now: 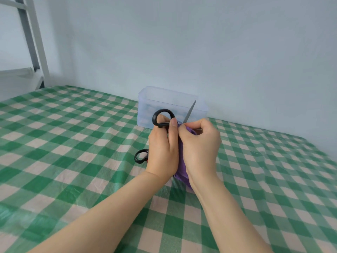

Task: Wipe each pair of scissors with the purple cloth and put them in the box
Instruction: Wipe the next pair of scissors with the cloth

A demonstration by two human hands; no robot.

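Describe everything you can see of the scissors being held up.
The scissors have black handles that look like plastic. One loop shows above the left hand, which grips them. A slim grey metal blade points up and to the right, its tip bare. The rest of the blade is hidden inside the purple cloth, which the right hand pinches round it. The pair is held above the checked table, in front of the clear box.

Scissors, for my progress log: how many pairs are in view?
2. One pair is in the left hand; the other lies on the tablecloth, mostly behind that hand. More may be hidden.
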